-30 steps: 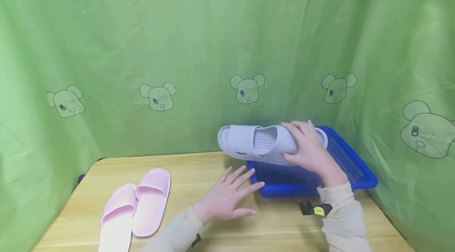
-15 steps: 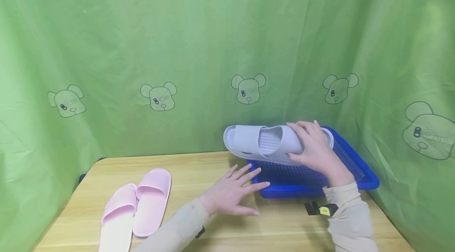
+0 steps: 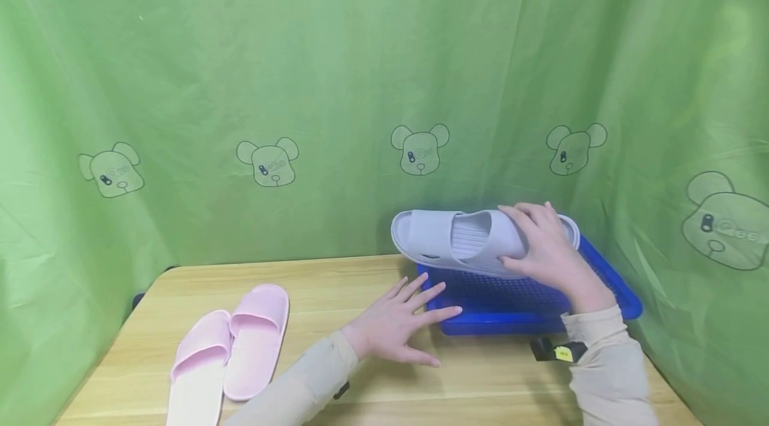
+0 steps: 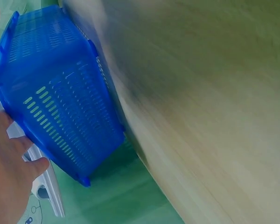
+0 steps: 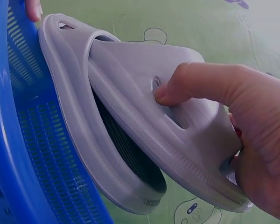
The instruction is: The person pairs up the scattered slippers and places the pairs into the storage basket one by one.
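My right hand (image 3: 549,256) grips a pair of grey slippers (image 3: 429,232) above the blue basket (image 3: 498,324). In the right wrist view, the two slippers (image 5: 144,112) are tucked into each other, and the thumb (image 5: 170,93) presses at a slot in one strap. My left hand (image 3: 393,326) lies spread at the basket's left front corner, palm down. Some of its fingers overlap the basket's rim; whether they touch it I cannot tell. Slotted walls of the basket (image 4: 60,107) show in the left wrist view, with that hand at the left edge.
Two pink slippers (image 3: 258,346) lie side by side on the left of the wooden table (image 3: 336,279), partly overlapping. A green curtain (image 3: 336,79) with bear prints hangs behind and at both sides. The basket stands near the back right edge.
My right hand has carried the grey slippers to the right, further over the basket. The left hand has shifted slightly right, fingers still spread. The pink slippers stay put.
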A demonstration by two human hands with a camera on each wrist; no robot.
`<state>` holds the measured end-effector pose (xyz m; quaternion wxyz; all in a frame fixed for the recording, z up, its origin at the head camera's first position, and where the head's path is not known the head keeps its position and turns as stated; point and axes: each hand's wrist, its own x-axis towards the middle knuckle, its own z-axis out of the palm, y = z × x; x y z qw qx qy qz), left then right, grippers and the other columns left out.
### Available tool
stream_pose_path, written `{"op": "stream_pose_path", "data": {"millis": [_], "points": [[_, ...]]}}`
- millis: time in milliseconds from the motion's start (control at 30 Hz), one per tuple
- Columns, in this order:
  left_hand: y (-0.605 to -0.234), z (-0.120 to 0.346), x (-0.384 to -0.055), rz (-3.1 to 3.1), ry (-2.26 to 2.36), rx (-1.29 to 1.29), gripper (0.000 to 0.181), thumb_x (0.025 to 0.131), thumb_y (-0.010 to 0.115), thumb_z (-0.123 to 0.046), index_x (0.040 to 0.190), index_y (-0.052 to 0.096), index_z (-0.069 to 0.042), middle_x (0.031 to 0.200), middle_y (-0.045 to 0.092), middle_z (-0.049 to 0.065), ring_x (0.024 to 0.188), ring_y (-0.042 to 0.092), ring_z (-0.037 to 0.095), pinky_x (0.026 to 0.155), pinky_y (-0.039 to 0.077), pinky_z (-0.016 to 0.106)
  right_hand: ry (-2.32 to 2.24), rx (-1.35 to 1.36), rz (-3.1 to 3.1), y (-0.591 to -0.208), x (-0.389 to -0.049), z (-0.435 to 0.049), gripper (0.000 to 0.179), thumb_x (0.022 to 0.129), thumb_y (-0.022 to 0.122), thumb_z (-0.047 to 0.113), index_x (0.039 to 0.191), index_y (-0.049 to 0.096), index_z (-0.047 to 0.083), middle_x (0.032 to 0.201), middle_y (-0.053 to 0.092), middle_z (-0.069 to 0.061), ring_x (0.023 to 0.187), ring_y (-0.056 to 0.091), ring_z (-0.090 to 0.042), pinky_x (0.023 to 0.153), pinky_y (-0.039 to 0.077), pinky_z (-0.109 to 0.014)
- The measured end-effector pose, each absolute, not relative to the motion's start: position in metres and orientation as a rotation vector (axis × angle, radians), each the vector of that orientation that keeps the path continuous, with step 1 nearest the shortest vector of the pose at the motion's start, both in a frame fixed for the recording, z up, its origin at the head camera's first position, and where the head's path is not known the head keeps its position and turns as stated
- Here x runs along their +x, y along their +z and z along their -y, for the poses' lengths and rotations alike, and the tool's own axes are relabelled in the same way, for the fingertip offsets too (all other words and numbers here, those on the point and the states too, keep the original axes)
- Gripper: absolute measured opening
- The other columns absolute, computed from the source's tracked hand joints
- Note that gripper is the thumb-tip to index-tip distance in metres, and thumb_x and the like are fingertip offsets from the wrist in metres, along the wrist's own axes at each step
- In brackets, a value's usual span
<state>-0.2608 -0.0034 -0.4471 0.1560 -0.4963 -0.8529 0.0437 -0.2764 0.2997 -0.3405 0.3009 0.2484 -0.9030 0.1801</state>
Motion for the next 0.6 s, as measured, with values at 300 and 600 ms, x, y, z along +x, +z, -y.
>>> {"op": "stream_pose_path", "data": {"millis": [300,600], "points": [[-0.450,0.004,-0.262,2.433,0.088,-1.422,0.089,0.082,0.045,-0.081,0.154,0.008,-0.045,0.165,0.013,0.002,0.151,0.014,0.037,0.117,0.030,0.056,0.458,0.652,2.422,-0.336,-0.279,-0.313,0.086,0.057,0.088,0.015,0.133,0.051,0.001,0.125,0.050,-0.031,0.118,0.042,-0.048,0.120,0.008,-0.064],[-0.450,0.003,-0.262,2.476,0.056,-1.436,0.089,0.082,0.045,-0.081,0.154,0.005,-0.046,0.166,0.009,0.002,0.152,0.003,0.033,0.118,0.027,0.056,0.431,0.649,2.447,-0.330,-0.280,-0.322,0.087,0.057,0.088,0.015,0.134,0.050,0.000,0.126,0.050,-0.032,0.118,0.041,-0.049,0.120,0.008,-0.063]]}}
